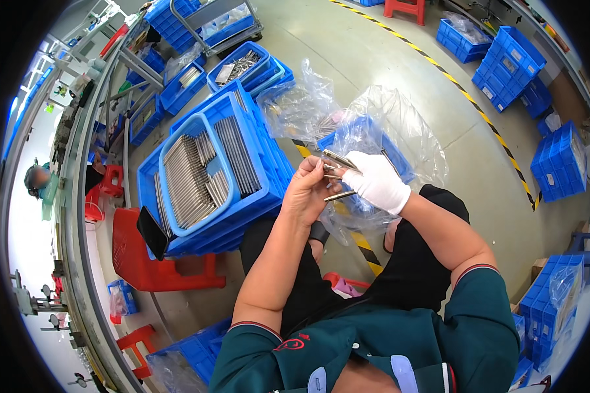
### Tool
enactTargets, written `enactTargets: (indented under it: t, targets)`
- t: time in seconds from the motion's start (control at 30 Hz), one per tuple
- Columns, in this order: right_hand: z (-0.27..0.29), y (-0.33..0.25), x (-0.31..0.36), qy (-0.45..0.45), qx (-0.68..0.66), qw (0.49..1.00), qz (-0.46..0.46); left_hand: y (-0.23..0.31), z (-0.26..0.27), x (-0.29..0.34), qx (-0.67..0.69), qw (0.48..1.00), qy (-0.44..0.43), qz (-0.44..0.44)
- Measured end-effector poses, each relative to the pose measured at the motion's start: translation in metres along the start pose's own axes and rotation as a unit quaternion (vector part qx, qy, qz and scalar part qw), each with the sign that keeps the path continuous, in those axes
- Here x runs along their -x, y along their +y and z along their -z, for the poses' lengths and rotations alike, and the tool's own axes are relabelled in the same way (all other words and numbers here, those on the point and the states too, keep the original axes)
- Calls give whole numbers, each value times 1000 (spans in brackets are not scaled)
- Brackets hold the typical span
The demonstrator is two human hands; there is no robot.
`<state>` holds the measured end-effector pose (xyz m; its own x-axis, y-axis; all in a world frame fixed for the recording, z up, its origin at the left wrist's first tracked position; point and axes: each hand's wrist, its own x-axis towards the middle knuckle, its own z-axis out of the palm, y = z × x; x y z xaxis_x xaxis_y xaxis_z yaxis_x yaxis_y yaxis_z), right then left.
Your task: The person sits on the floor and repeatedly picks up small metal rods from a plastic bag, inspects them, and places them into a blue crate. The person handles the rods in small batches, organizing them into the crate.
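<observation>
Above my lap, my two hands meet around several slim, shiny metal rods (339,159). My right hand (379,185) wears a white glove and is closed on the rods, whose ends stick out toward the left. My bare left hand (306,188) pinches at those ends with its fingertips; its fingers partly cover them. Below the hands stands a blue crate (400,160) lined with a clear plastic bag (406,118). To the left, a light blue tray (166,190) holds rows of similar metal pieces and rests on a larger blue crate (275,177).
A red stool (137,252) stands by the left crate, with a black flap-like piece (152,232) at the crate's corner. Behind are a bin of loose metal parts (263,63) and a trolley (226,42). Blue crates (508,69) are stacked right, past striped floor tape (462,85). Another person (39,183) is far left.
</observation>
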<state>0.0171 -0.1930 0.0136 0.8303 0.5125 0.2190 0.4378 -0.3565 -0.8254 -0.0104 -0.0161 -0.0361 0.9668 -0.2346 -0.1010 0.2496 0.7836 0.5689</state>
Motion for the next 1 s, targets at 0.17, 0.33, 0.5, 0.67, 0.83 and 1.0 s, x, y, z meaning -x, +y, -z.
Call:
enactTargets:
  t: [0.17,0.33,0.5,0.67,0.83,1.0]
  targets:
    - [-4,5,-2,9,7,1000,2,3,-6,2,-28,999,20,-21]
    - [-2,4,-8,-28,-12,998,-52,10,-13,2,-228,966,70,-104]
    - [3,1,-8,-53,-51,994,-76,16,-17,7,-371,902,137,-175]
    - [13,-2,-7,-101,-158,971,-149,31,-12,4,-261,942,126,-167]
    - [13,-8,-7,-160,-219,944,-189,25,-12,4,-187,975,89,-78]
    - [13,-6,-8,-165,-231,938,-198,27,-14,6,-210,973,74,-68]
